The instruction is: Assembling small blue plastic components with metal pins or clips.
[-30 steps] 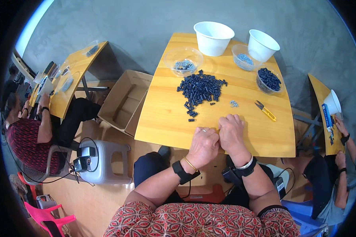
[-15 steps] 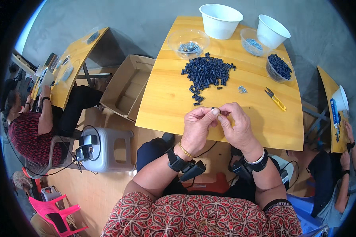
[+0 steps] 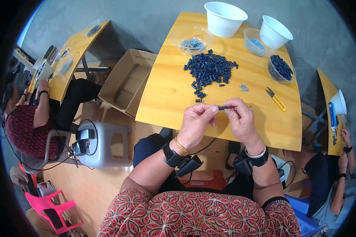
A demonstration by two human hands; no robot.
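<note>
A small dark cylindrical piece [image 3: 222, 108] is pinched between both my hands, just above the near part of the wooden table [image 3: 162, 94]. My left hand [image 3: 199, 120] holds its left end between thumb and forefinger; my right hand [image 3: 241, 117] has thumb and fingertips closed at its right end. Fingers cover much of the piece. Beyond my hands lies a heap of like dark blue pieces [image 3: 211, 69], with a few strays on its near side. To the right of the heap is a little cluster of shiny metal bits [image 3: 244, 87]. Yellow-handled thread snips [image 3: 275, 98] lie further right.
Along the far side stand two white tubs [image 3: 226, 19] and clear bowls holding metal bits [image 3: 257, 44] and dark pieces [image 3: 281, 68]. A cardboard box [image 3: 126, 83] and a grey stool [image 3: 105, 144] are on the left floor. Other people sit at tables on both sides.
The dark piece now shows more between my fingertips, lying level. My right hand has shifted slightly up and its fingers have regripped. The view has tilted a little.
</note>
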